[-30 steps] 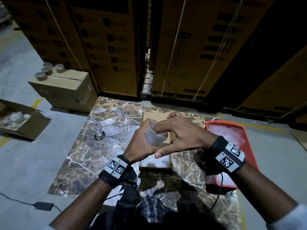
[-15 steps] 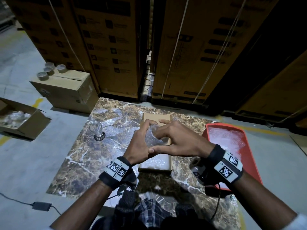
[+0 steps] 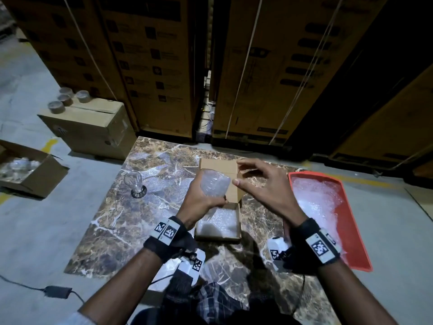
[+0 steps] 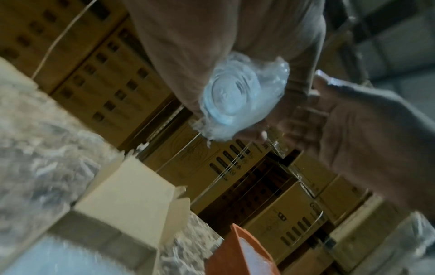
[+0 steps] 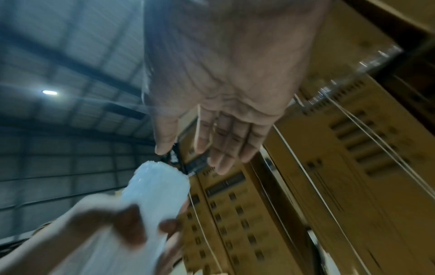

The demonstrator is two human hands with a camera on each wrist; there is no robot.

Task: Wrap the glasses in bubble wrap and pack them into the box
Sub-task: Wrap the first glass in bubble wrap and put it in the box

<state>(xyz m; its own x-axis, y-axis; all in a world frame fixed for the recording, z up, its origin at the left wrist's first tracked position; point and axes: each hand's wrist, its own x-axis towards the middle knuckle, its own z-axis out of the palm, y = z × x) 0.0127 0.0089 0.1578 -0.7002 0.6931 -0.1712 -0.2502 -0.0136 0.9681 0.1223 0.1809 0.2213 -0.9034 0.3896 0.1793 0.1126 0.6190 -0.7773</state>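
My left hand (image 3: 201, 198) grips a glass wrapped in bubble wrap (image 3: 214, 184), holding it above the small open cardboard box (image 3: 219, 238) on the marble table (image 3: 121, 221). The box holds a layer of bubble wrap (image 3: 218, 222). In the left wrist view the wrapped glass (image 4: 237, 100) shows its round end. My right hand (image 3: 255, 181) hovers just right of the wrapped glass with fingers spread and relaxed, holding nothing; the right wrist view shows its open palm (image 5: 226, 74) above the wrapped glass (image 5: 155, 193). A bare clear glass (image 3: 136, 184) stands upright on the table's left side.
A red tray (image 3: 351, 233) with bubble wrap sheets sits at the table's right edge. On the floor to the left are an open box of glasses (image 3: 25, 172) and a closed carton (image 3: 93, 127) bearing tape rolls. Tall stacked cartons (image 3: 269, 66) stand behind the table.
My right hand has let go of the wrapped glass and drawn back to the right with fingers spread. The left hand alone now holds the wrapped glass, tilted over the box.
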